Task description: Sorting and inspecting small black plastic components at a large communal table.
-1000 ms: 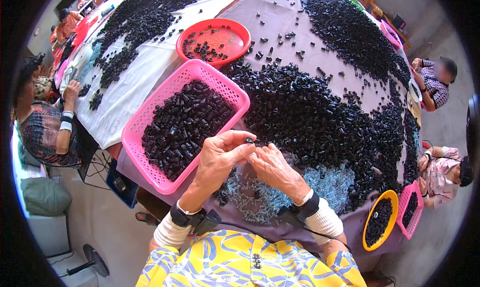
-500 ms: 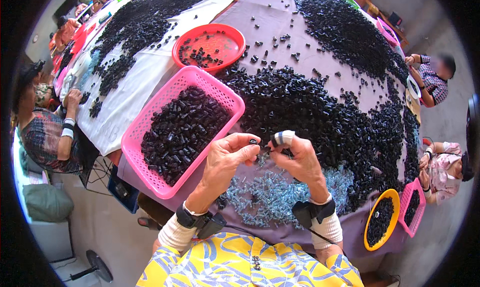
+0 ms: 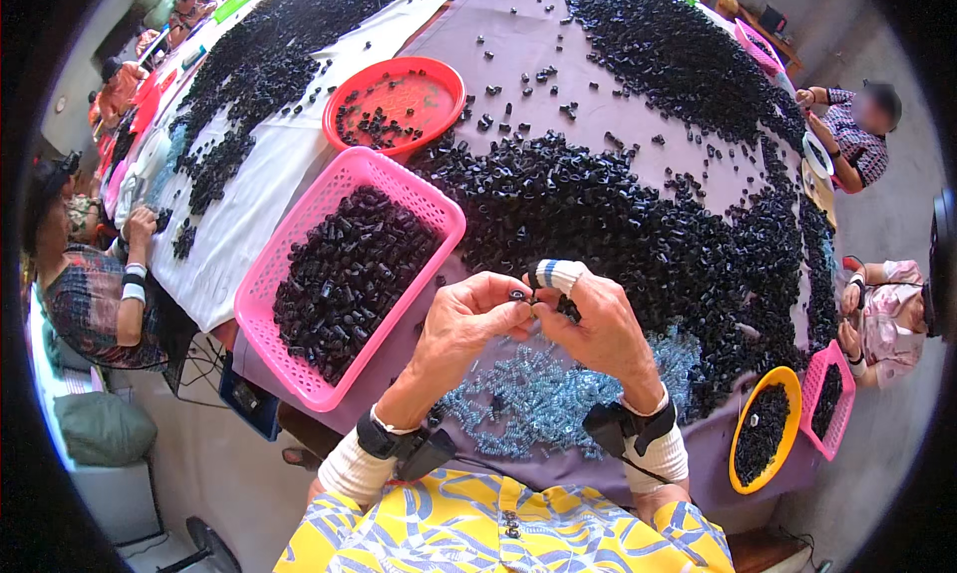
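Observation:
Between the thumb and fingers of my left hand is a small black plastic piece. My right hand, with a striped cloth wrap on one finger, meets it with fingertips pinched together; what they grip is too small to make out. Below both hands lies a pile of small clear-blue springs. Beyond them spreads a large heap of black plastic pieces. A pink perforated basket holding many similar black pieces stands to the left of my left hand.
A red round tray with some black pieces sits behind the basket. At the right edge are a yellow bowl and a second pink basket. Co-workers sit along the left and right sides of the table.
My hands have come together, right fingertips now meeting the black piece in my left. The view has shifted slightly, moving the basket and red tray a little left.

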Action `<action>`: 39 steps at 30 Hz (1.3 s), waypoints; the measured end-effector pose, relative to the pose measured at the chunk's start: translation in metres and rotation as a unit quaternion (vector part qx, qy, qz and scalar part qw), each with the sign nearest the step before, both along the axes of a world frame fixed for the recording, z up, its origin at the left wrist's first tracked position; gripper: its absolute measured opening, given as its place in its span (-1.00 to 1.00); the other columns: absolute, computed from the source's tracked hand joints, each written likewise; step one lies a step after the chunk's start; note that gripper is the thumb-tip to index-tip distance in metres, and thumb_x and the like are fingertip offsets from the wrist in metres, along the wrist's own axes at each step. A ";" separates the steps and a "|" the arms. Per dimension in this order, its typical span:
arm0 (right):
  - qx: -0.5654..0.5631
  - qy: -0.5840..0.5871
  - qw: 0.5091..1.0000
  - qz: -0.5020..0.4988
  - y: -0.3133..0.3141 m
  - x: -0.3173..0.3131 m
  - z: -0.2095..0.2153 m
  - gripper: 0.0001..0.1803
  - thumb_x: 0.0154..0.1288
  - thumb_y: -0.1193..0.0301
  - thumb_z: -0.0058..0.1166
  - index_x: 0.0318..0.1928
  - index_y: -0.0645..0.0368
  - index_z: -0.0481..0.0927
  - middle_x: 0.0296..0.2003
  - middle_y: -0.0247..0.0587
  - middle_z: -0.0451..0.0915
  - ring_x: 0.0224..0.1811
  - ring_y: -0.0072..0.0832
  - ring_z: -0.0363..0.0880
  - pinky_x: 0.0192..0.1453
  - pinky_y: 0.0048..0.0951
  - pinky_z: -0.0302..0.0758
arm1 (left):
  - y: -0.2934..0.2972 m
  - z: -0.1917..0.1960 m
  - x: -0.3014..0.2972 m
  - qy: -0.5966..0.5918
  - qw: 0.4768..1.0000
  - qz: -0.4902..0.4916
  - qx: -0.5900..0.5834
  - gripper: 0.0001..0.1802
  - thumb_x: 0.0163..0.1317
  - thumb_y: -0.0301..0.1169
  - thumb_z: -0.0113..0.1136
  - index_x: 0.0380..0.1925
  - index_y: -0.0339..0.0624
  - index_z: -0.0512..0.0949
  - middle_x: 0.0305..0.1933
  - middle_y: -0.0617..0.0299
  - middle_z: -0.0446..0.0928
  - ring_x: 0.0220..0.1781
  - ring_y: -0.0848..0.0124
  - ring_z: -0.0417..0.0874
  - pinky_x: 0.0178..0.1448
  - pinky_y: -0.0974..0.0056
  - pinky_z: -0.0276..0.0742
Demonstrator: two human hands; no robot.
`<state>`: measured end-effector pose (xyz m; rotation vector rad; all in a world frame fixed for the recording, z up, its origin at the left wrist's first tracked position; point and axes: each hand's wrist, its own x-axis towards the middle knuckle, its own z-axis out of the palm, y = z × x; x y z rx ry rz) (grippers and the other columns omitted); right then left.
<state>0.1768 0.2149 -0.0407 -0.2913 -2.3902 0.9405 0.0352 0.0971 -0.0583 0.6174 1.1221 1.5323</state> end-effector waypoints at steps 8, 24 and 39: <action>-0.052 -0.002 0.997 -0.063 -0.002 0.005 -0.008 -0.74 0.14 0.48 0.17 -0.14 0.29 0.53 -0.36 -0.09 0.60 -0.29 -0.16 0.58 -0.24 -0.26 0.51 | 0.006 -0.004 0.003 -0.037 0.999 0.027 0.021 -0.81 0.21 -0.50 0.21 -0.17 -0.30 0.53 -0.30 0.17 0.63 -0.34 0.46 0.66 -0.19 0.38 0.61; 0.034 -0.018 0.999 0.020 0.010 0.005 0.006 -0.85 -0.01 0.48 0.21 -0.37 0.19 0.56 -0.52 -0.22 0.56 -0.43 -0.23 0.55 -0.16 -0.28 0.43 | 0.003 0.002 0.001 0.001 1.000 0.006 0.024 -0.75 0.18 -0.51 0.25 -0.12 -0.31 0.56 -0.31 0.19 0.63 -0.33 0.51 0.65 -0.21 0.42 0.60; 0.181 0.071 0.979 -0.062 0.004 -0.006 0.005 -0.79 -0.10 0.50 0.27 -0.39 0.17 0.52 -0.55 -0.28 0.49 -0.49 -0.33 0.49 -0.12 -0.25 0.36 | 0.001 -0.002 0.005 0.153 0.986 0.057 0.033 -0.76 0.18 -0.56 0.24 -0.11 -0.30 0.61 -0.37 0.34 0.49 -0.43 0.64 0.53 -0.37 0.51 0.45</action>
